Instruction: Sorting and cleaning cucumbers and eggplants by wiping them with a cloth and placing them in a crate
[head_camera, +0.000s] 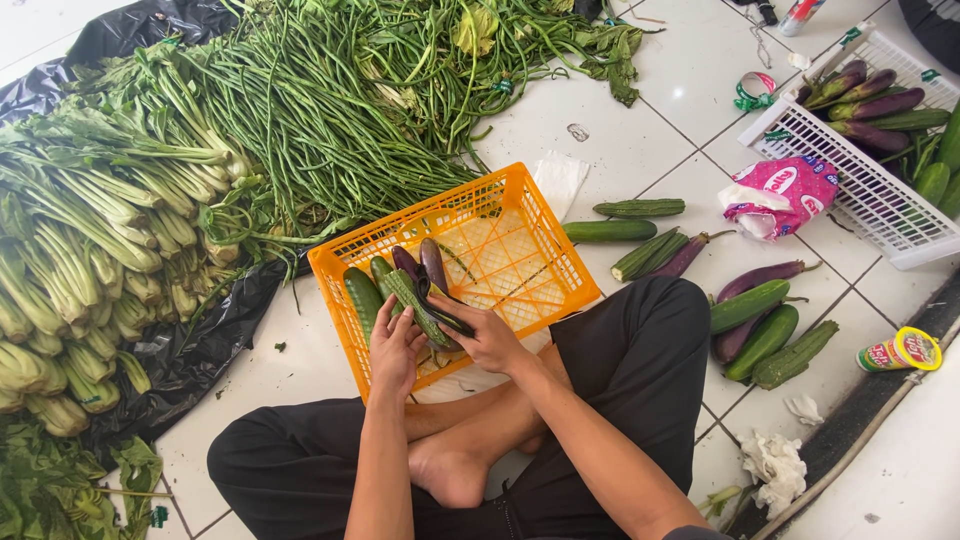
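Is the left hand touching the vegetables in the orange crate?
Touching. In the head view, the left hand lies on the cucumbers at the near end of the orange crate, with no gap between them.

An orange lattice-patterned crate (500, 240) is seen at centre. Dark green cucumbers (362, 296) and deep purple eggplants (433, 262) are laid inside. At 2 o'clock, a white tray (880, 200) and a pink-and-white bag (785, 192) are seen; at 9 o'clock, black plastic sheeting (190, 355).

Greens (120, 220) lie left of the crate (520, 270); cucumbers (765, 330) and basket (880, 210) right.
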